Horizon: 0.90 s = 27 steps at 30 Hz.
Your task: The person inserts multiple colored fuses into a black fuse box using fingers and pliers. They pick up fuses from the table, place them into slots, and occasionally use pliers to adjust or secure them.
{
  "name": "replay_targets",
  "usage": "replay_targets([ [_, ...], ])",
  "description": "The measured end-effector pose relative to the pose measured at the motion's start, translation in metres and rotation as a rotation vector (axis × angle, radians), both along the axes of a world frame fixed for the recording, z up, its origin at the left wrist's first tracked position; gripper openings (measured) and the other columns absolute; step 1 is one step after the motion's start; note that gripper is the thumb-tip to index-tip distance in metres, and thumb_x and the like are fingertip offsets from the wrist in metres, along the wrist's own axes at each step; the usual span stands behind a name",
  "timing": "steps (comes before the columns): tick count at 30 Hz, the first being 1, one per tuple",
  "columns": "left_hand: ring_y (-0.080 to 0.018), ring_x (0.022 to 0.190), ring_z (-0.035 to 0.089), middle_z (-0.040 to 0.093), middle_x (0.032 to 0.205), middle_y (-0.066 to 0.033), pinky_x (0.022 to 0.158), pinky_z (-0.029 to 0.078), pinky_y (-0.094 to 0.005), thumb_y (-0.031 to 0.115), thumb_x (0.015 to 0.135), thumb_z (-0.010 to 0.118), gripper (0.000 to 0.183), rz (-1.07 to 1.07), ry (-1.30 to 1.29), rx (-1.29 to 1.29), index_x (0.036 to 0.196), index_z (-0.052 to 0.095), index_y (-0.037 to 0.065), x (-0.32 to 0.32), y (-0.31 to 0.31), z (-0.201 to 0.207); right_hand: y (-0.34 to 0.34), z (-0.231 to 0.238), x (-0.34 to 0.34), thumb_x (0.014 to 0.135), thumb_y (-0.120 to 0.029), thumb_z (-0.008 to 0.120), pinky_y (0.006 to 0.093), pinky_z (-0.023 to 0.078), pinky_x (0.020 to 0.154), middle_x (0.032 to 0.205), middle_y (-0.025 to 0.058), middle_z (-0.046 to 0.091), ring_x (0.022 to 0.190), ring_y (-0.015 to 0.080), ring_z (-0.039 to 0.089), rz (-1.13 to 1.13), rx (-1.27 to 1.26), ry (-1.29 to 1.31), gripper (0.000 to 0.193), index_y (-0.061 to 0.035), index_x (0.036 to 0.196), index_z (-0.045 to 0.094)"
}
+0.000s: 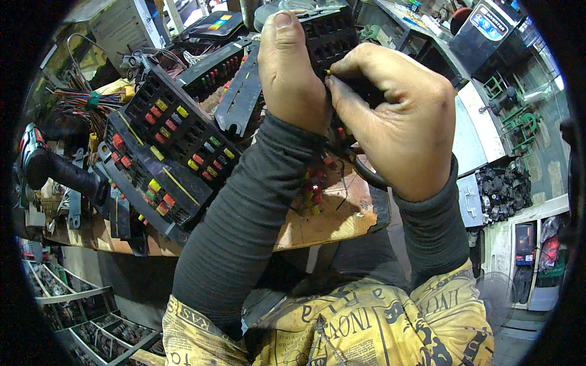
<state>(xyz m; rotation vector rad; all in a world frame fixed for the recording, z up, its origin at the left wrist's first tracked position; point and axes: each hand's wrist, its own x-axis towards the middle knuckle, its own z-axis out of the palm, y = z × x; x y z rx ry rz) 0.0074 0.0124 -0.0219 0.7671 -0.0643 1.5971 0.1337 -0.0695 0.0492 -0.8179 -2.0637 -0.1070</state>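
Observation:
My left hand (292, 82) is closed around a black fuse box (332, 38), its thumb up and its other fingers mostly hidden. Close to the slotted face of that box, my right hand (400, 116) pinches a small yellow blade fuse (328, 72) between thumb and forefinger. Whether the fuse touches a slot is hidden by the fingers. Left of my left forearm stands a larger black fuse box (194, 129), tilted and set with red, yellow and green fuses. Loose fuses (315, 194) lie on the wooden table (342, 218) below my hands.
Long black fuse panels (239, 94) lie behind my left wrist. Bundled wires (91, 100) and a black-bodied power tool (70, 174) crowd the left side. At the right are a black boxed appliance (482, 43), a heap of black parts (505, 190) and a fan (495, 296).

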Motion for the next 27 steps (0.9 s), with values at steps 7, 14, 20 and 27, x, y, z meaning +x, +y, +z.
replay_targets([
  [7,-0.0264,0.097,0.069,0.069,0.108,-0.0148,0.086,0.057,-0.0426,0.053,0.105,0.035,0.058,0.334,0.109,0.012,0.118,0.058,0.001,0.002,-0.004,0.008,0.018,0.005,0.011,0.077,0.006,0.077,0.0230,0.049,0.072,0.090,0.0017,0.067,0.083,0.0082,0.062,0.118,-0.156,0.049,0.023,-0.0017,0.096,0.068],
  [14,-0.0299,0.095,0.070,0.066,0.110,-0.0207,0.084,0.060,-0.0409,0.042,0.106,0.039,0.048,0.256,0.113,0.086,0.124,0.050,-0.002,0.022,-0.038,0.023,0.003,0.025,0.013,0.072,-0.003,0.085,0.0323,0.050,0.092,0.119,0.0122,0.062,0.104,0.0161,0.060,0.087,-0.384,0.097,0.085,-0.0001,0.145,0.042],
  [20,-0.0295,0.096,0.070,0.066,0.115,-0.0211,0.087,0.057,-0.0405,0.038,0.107,0.036,0.045,0.405,0.172,0.112,0.122,0.052,-0.001,0.023,-0.031,0.023,0.031,0.027,0.008,0.072,0.002,0.084,0.0300,0.050,0.091,0.115,0.0111,0.065,0.101,0.0157,0.061,0.390,-0.548,0.181,0.090,0.0023,0.149,0.037],
  [27,-0.0267,0.094,0.070,0.067,0.108,-0.0191,0.084,0.056,-0.0379,0.034,0.109,0.031,0.044,0.525,0.210,0.097,0.120,0.054,-0.002,0.026,-0.023,0.017,0.021,0.024,0.015,0.073,0.006,0.081,0.0302,0.051,0.091,0.115,0.0111,0.064,0.102,0.0166,0.061,0.321,-0.566,0.166,0.089,0.0008,0.149,0.036],
])
